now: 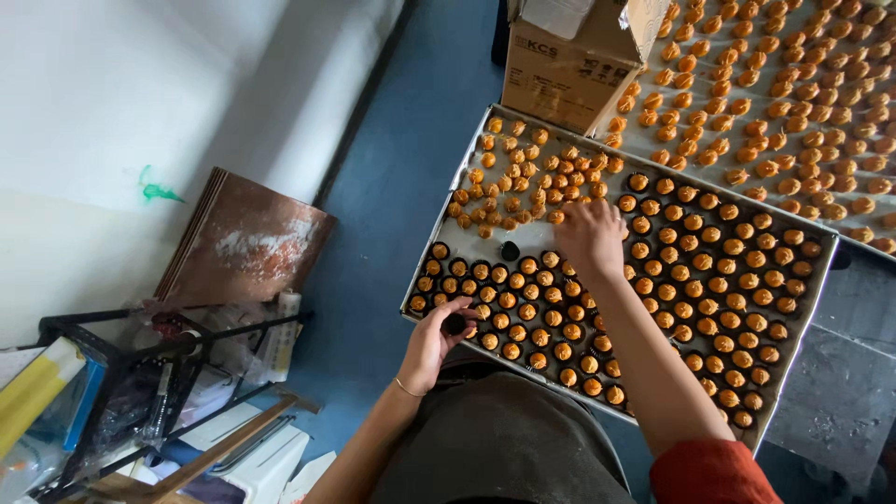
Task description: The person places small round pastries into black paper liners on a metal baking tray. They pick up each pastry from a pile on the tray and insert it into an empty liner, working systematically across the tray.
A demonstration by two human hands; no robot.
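Blue floor (401, 187) runs below us, white wall (112, 112) on the left. Our left hand (434, 341) sits at the near left corner of the metal tray (485, 245), fingers (459, 308) curled around a small dark paper cup (455, 324), pinched against the thumb. Our right hand (590, 235) reaches farther up the tray, fingers bunched downward over the edge of a loose heap of orange sweets (527, 182); whether they grip one we cannot tell, the tips being hidden. One empty dark cup (510, 250) stands alone on the bare strip between heap and rows. Rows of cupped sweets (719, 280) fill the near and right parts of the tray, packed close. Beyond the tray, a cardboard box (569, 70) rests at its far edge, and a second surface (775, 103) spread with more uncupped orange sweets lies to the right of the box. Left of us, a rusty brown board (247, 243) leans against the wall; a black metal rack (140, 373) with clutter stands near our left elbow.
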